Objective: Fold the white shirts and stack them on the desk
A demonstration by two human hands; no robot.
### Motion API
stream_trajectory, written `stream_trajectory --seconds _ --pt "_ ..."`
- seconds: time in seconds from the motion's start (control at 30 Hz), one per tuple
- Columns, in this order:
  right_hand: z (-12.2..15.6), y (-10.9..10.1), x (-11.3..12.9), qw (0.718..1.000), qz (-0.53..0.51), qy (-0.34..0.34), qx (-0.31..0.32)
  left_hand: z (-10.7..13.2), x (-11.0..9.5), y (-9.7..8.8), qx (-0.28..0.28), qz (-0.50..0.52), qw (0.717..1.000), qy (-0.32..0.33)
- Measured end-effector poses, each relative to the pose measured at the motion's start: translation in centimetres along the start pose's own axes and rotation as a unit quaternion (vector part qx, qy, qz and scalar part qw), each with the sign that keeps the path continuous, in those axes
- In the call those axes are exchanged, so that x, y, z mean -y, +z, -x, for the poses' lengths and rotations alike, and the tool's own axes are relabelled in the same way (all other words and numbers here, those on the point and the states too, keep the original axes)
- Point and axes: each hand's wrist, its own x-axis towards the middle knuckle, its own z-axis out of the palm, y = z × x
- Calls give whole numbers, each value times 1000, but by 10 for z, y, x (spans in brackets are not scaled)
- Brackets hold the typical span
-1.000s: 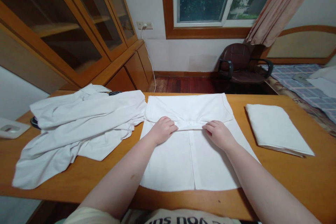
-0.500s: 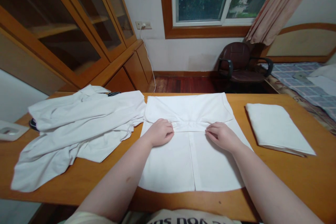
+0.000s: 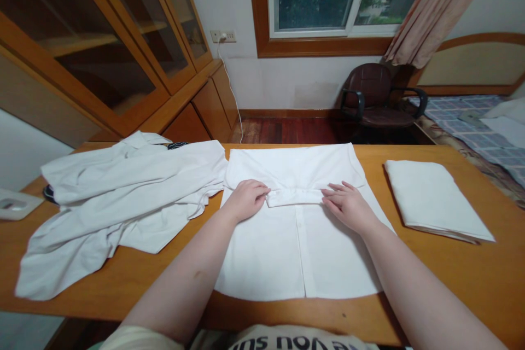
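Note:
A white button shirt (image 3: 262, 251) lies spread on the table in front of me, its far part folded over. Across its middle runs a flat white band that looks like the collar (image 3: 293, 197), above the button placket. My left hand (image 3: 247, 199) rests at the band's left end, fingertips touching the cloth and fingers loosely stretched. At the right end, my right hand (image 3: 346, 205) lies with its fingers spread on the fabric. Neither hand shows a grip on the cloth.
A loose, crumpled white garment (image 3: 123, 191) lies on the left of the wooden table (image 3: 164, 290). A neatly folded white cloth piece (image 3: 437, 199) sits at the right. Beyond are a glass-door cabinet (image 3: 164, 85), a chair (image 3: 371, 95) and a bed (image 3: 471, 120).
Both hands have loosened from the collar band's ends and moved slightly up. The right fingers have spread, and the band's left corner now shows.

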Motion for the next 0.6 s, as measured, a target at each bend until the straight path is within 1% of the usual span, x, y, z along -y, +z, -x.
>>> stream_trajectory --seconds 0.13,0.33,0.4,0.47,0.53,0.6 --pt "3 -8 -19 999 12 38 -36 0 -1 0 2 -19 1000 5" --pt "4 -11 -22 988 3 109 -109 -3 0 3 3 -41 999 17" --pt "4 -9 -23 984 0 106 -144 -4 0 4 -4 -39 999 16" --pt "4 -7 -23 983 -11 86 -162 -4 0 5 -10 -34 999 13" --pt "3 -4 -22 987 -28 63 -146 -5 -1 6 -15 -25 1000 6" --pt "1 -2 -19 992 -44 44 -109 -6 -2 6 -14 -10 1000 0"
